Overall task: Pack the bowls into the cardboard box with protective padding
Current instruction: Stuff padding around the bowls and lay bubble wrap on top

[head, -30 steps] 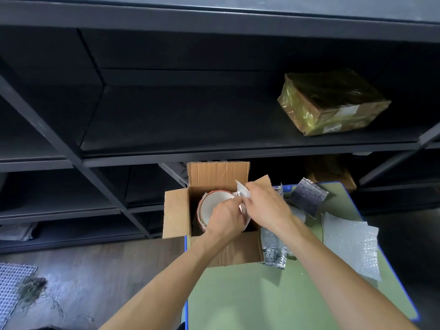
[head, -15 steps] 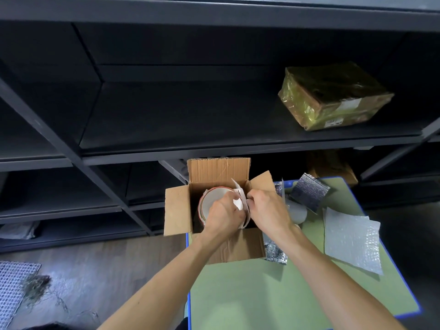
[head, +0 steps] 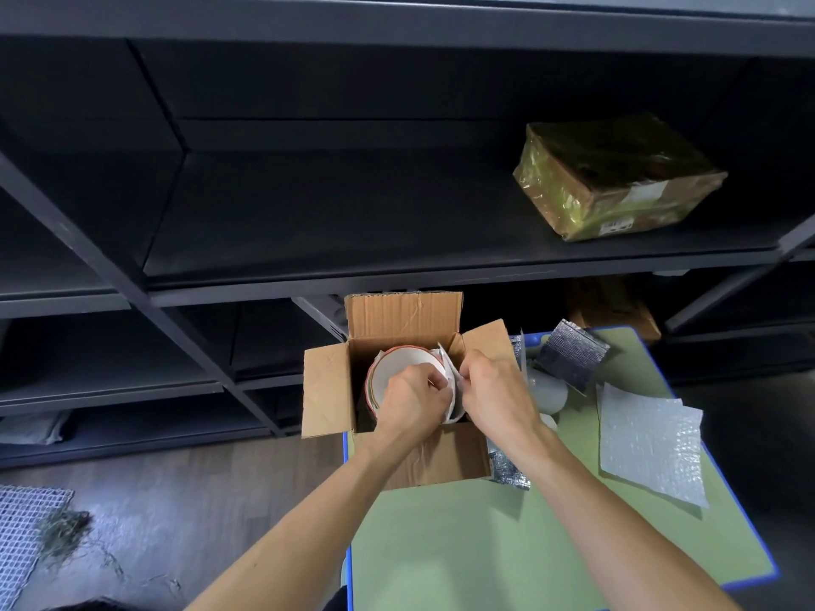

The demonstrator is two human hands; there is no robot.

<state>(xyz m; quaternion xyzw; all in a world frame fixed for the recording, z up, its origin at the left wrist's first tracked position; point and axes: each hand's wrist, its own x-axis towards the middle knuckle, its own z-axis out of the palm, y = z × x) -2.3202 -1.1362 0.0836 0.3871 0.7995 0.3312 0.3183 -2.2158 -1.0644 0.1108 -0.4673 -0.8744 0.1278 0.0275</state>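
Note:
An open cardboard box [head: 328, 390] stands at the far left corner of the green table [head: 485, 544], flaps spread. Inside it, white bowls with red-and-green rims [head: 399, 366] stand stacked on edge. A white padding sheet [head: 450, 390] sticks up along the right side of the stack. My left hand [head: 412, 401] pinches the bowl rim and sheet from the left. My right hand [head: 496, 392] grips the sheet's right side. Both hands are over the box opening and nearly touch.
A bubble-wrap sheet [head: 648, 447] lies at the table's right. Silver foil padding [head: 571, 357] and a white bowl [head: 549, 390] sit just right of the box. Black shelving [head: 397, 266] rises behind, holding a taped parcel [head: 617, 178]. Wooden floor and a mesh mat [head: 22, 531] lie left.
The white sheet has gone lower into the box beside the bowls. Both hands have closed in on it and dropped slightly.

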